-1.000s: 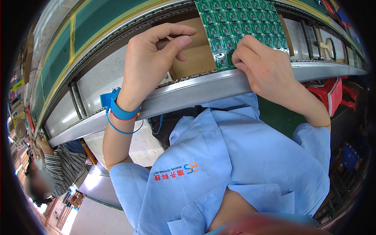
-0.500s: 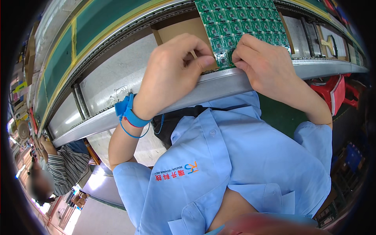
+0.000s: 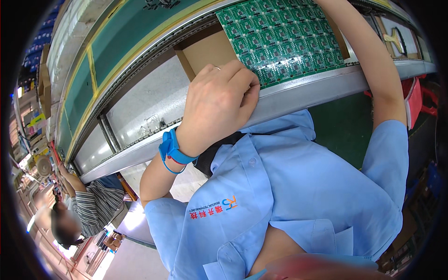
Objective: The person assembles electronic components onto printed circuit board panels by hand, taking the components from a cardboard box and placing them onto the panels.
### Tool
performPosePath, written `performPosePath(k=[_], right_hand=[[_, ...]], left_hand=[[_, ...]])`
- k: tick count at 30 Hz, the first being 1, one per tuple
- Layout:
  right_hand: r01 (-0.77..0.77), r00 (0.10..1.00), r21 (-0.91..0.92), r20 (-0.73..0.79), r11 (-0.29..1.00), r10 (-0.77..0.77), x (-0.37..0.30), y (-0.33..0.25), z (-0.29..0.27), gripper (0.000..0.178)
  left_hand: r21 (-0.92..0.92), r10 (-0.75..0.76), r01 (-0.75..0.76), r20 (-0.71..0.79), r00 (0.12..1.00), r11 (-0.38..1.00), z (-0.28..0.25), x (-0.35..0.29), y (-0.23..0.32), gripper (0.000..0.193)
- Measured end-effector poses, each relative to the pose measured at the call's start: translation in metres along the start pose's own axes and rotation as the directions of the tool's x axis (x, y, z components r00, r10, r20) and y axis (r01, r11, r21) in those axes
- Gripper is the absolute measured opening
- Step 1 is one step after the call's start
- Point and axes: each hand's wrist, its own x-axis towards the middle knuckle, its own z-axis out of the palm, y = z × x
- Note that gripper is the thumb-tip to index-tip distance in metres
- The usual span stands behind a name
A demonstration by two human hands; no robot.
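Note:
A green circuit board panel with rows of repeated small circuits lies across the metal rails in front of me. My left hand is at its near left corner, back of the hand up. Its fingers are curled in and the thumb lies close to the index finger; whatever they pinch, if anything, is hidden. A blue wrist strap with a thin cord is on my left wrist. My right arm stretches far past the panel's right side, and the hand is beyond the upper edge of the view.
A shallow cardboard box sits between the rails, partly under the panel. Small dark parts lie on the green mat beyond the far rail. The near metal rail runs before my body. At the left, a person in a striped top works.
My right hand has left the panel's near edge and reached forward out of view. My left hand has turned back-up and shifted slightly nearer. The view has moved, showing dark parts on the mat.

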Motion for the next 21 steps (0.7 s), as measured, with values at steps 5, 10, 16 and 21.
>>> performPosePath(k=[5, 10, 16, 21], right_hand=[[0.055, 0.997, -0.020, -0.060, 0.998, -0.056, 0.009, 0.010, 0.014, 0.021], [0.002, 0.999, 0.004, 0.039, 1.000, -0.002, 0.004, 0.004, -0.011, 0.019], [0.190, 0.958, -0.229, -0.167, 0.955, -0.231, 0.009, 0.035, 0.027, 0.013], [0.224, 0.936, -0.072, -0.261, 0.972, -0.236, 0.004, 0.036, 0.021, 0.008]], left_hand=[[0.069, 0.060, -0.057, -0.029, 0.998, 0.996, -0.002, 0.001, -0.001, 0.007], [0.062, 0.078, -0.076, -0.030, 0.996, 0.995, -0.018, 0.005, -0.004, 0.008], [0.118, -0.006, 0.027, -0.178, 0.984, 0.993, -0.035, -0.010, -0.025, 0.006], [0.092, -0.126, 0.154, -0.261, 0.957, 0.984, -0.042, -0.013, -0.063, 0.006]])
